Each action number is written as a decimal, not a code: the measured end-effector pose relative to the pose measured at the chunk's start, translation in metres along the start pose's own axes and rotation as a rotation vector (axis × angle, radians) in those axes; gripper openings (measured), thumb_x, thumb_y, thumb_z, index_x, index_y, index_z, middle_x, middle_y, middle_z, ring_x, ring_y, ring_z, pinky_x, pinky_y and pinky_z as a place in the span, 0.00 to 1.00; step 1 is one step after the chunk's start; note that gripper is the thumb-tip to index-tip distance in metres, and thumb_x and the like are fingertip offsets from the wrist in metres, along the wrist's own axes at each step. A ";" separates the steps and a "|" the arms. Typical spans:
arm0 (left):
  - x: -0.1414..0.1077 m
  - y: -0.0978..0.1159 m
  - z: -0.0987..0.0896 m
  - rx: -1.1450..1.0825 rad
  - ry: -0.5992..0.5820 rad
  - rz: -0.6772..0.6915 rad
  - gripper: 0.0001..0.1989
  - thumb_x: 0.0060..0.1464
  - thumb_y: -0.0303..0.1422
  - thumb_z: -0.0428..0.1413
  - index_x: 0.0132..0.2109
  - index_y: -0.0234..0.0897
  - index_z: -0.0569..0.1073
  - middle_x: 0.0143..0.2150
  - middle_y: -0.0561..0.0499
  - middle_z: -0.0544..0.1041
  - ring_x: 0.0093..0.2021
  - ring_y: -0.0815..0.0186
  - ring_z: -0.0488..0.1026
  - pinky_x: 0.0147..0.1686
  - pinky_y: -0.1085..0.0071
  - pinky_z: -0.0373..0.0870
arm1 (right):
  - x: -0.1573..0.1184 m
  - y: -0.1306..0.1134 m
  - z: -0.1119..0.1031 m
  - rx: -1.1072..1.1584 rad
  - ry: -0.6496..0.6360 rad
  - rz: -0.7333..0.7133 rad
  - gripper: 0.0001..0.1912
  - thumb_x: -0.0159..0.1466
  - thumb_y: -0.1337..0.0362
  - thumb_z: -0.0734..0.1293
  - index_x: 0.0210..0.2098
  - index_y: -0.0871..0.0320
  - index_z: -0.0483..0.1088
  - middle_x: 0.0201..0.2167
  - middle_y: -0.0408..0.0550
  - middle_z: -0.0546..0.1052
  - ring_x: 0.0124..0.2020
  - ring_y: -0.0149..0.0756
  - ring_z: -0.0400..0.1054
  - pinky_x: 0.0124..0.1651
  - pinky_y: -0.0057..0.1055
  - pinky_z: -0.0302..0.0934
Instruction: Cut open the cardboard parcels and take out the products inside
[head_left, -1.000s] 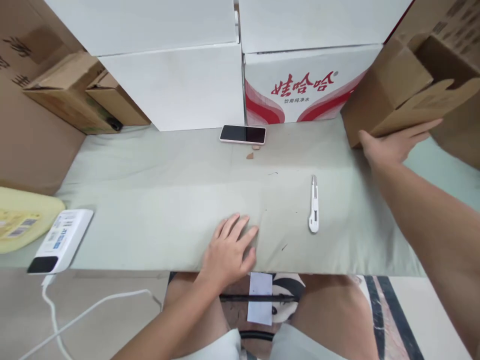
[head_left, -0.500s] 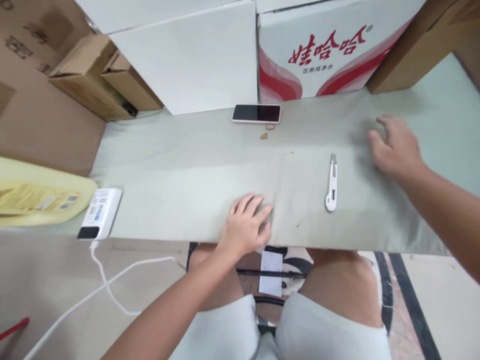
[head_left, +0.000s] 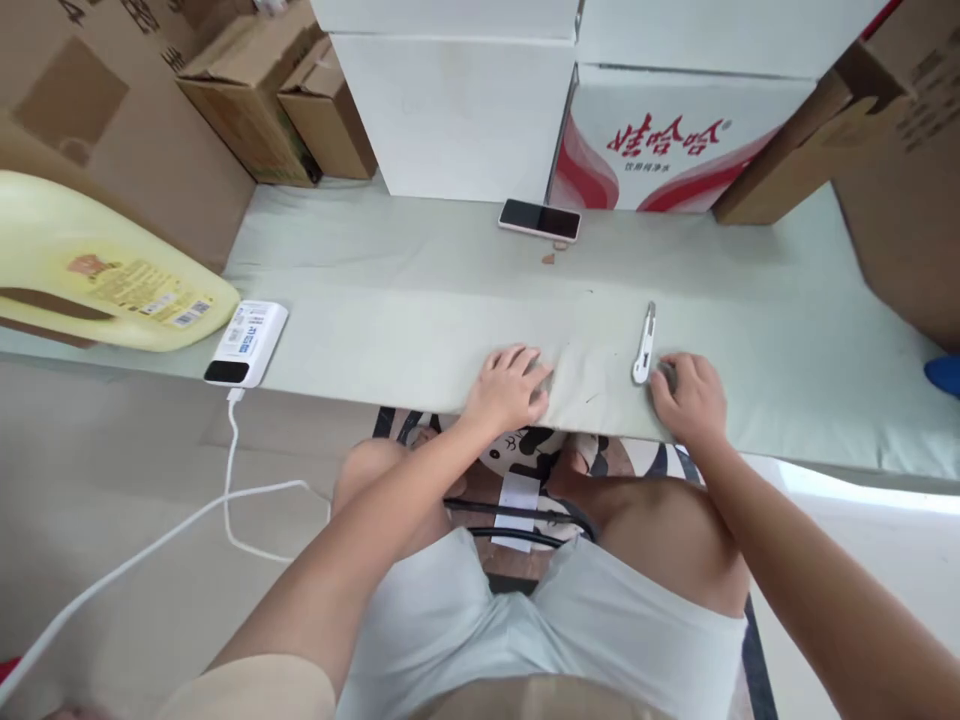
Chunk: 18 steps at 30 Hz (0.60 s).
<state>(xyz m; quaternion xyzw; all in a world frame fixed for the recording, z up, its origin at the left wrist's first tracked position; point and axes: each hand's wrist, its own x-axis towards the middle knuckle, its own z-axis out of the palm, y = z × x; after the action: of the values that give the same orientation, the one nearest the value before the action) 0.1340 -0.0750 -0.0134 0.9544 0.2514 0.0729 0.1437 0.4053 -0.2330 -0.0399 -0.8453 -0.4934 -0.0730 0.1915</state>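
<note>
My left hand rests on the front of the pale green cloth, fingers spread and nothing visible in it. On the same cloth, my right hand lies with its fingers slightly bent and the thumb apart from them. Just left of that thumb is a white utility knife, its blade end pointing away from me; the hand is beside it, not gripping it. Farther back, a phone lies flat with a dark screen, and small brown scraps sit in front of it.
White cartons and a red-marked box line the back. Brown cardboard boxes stand at the left, another at the right. A yellow jug lies by a white power bank, whose cable hangs over the edge.
My right hand has come from the far right of the cloth toward me, to beside the utility knife. My left hand stays on the cloth. The camera view has shifted.
</note>
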 end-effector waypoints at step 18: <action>0.012 -0.068 -0.068 -0.654 -0.004 -0.211 0.14 0.54 0.30 0.54 0.24 0.40 0.59 0.20 0.56 0.59 0.22 0.67 0.54 0.26 0.68 0.47 | 0.015 -0.042 -0.006 -0.009 0.101 0.145 0.13 0.61 0.43 0.59 0.36 0.42 0.64 0.40 0.60 0.76 0.53 0.70 0.71 0.55 0.70 0.64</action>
<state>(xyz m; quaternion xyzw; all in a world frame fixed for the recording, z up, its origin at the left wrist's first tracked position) 0.0985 0.0042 0.0308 0.8267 0.3117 0.1327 0.4493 0.3772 -0.2054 -0.0194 -0.8750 -0.4202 -0.1034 0.2170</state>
